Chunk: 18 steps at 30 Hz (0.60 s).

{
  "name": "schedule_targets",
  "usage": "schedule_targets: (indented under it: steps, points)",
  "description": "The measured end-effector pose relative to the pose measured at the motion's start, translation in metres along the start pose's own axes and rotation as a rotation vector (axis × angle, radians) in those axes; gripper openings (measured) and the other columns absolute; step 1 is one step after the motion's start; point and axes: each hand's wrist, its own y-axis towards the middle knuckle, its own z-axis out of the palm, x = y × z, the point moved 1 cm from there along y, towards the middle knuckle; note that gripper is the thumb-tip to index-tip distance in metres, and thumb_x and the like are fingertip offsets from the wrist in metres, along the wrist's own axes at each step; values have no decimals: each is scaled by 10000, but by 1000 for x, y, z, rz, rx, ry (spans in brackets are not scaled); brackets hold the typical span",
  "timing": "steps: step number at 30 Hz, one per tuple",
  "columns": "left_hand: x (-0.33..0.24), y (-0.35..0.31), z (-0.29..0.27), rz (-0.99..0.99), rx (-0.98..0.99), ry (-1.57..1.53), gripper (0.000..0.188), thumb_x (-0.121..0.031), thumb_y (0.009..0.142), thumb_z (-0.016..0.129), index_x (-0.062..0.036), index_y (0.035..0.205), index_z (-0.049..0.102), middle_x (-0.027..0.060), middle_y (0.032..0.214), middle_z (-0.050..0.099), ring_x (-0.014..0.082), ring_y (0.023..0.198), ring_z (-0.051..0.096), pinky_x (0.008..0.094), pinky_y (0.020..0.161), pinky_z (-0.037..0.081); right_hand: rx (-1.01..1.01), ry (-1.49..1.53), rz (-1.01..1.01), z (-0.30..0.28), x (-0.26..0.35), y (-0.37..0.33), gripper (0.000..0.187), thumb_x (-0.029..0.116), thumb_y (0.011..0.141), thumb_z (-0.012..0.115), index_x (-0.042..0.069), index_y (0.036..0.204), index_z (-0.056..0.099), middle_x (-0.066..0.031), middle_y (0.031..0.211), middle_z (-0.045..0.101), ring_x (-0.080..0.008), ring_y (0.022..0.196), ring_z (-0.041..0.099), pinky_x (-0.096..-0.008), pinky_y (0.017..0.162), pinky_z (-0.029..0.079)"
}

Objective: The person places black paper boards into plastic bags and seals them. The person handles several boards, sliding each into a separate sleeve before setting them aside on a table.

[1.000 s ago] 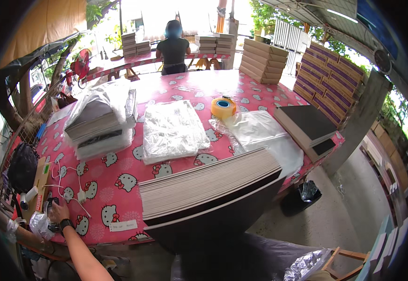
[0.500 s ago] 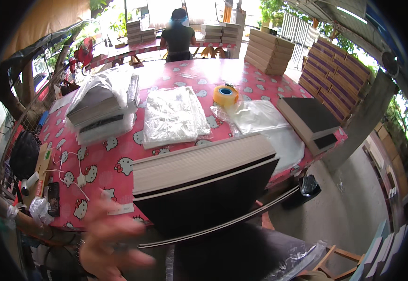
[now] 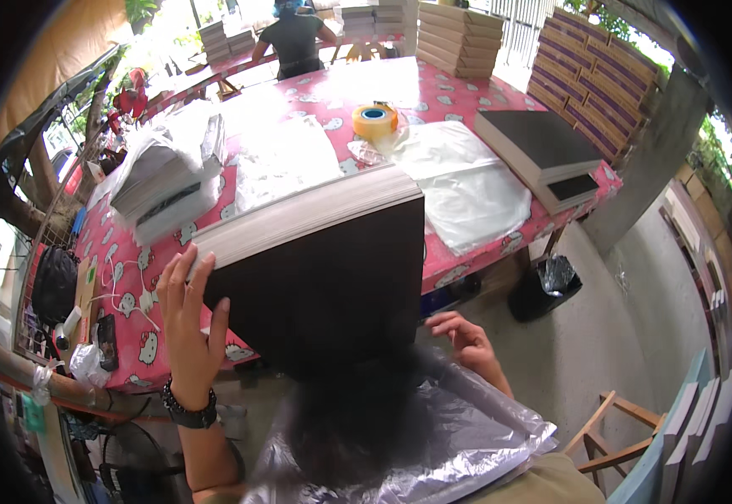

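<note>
A thick stack of black-faced boards with pale edges [image 3: 315, 269] stands on edge in front of me, its black face toward me. My left hand [image 3: 191, 319], with a dark bracelet at the wrist, is at the stack's left end. Its fingertips touch the pale edges, and the thumb stands apart beside the black face. Off the stack's lower right side, my right hand [image 3: 467, 340] is raised with loosely bent fingers and nothing visible in them. Clear plastic sheeting [image 3: 483, 428] lies across my lap, below the stack. A dark blur hides the stack's lower end.
On the pink patterned table [image 3: 458, 273] lie white plastic bags [image 3: 286, 164], a tape roll [image 3: 374, 123], wrapped stacks [image 3: 160, 181] and another black-topped stack [image 3: 542, 143]. A black bin [image 3: 542, 294] stands at the right. Cartons [image 3: 592, 76] and a person [image 3: 294, 46] are farther back.
My left hand has moved up onto the stack's left end. The thin board that stood apart now shows no gap. My right hand has come into fuller view. The whole view has shifted.
</note>
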Motion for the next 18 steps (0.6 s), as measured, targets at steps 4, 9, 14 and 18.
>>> schedule_targets:
  steps: [4,9,14,18]
  points:
    - [-6,-13,16,-101,-241,112,619,-193,760,597,-58,1286,301,162,1324,287,314,1215,270,439,978,221,621,45,258,-4,-2,-1,274,208,794,498,23,955,619,-129,998,588,-211,999,501,-327,878,358]
    - [-3,-86,68,-483,-436,-258,712,-195,743,638,-19,1297,228,142,1339,248,269,1206,291,429,960,271,312,-409,567,-17,-102,-18,311,286,835,506,12,910,632,-86,908,627,-168,885,557,-281,794,413]
    - [-3,-170,78,-930,-145,-1177,534,-215,754,622,6,1190,406,167,1221,413,259,1161,365,375,922,317,20,-665,448,-23,-45,1,347,332,778,563,2,856,640,-89,761,631,-147,695,577,-291,678,443]
    - [-21,-161,32,-468,338,-1701,397,-266,800,556,0,1093,529,190,1149,493,271,1159,386,379,937,304,738,326,39,13,53,24,322,239,808,550,-36,971,589,-156,1018,575,-242,1022,500,-357,871,371]
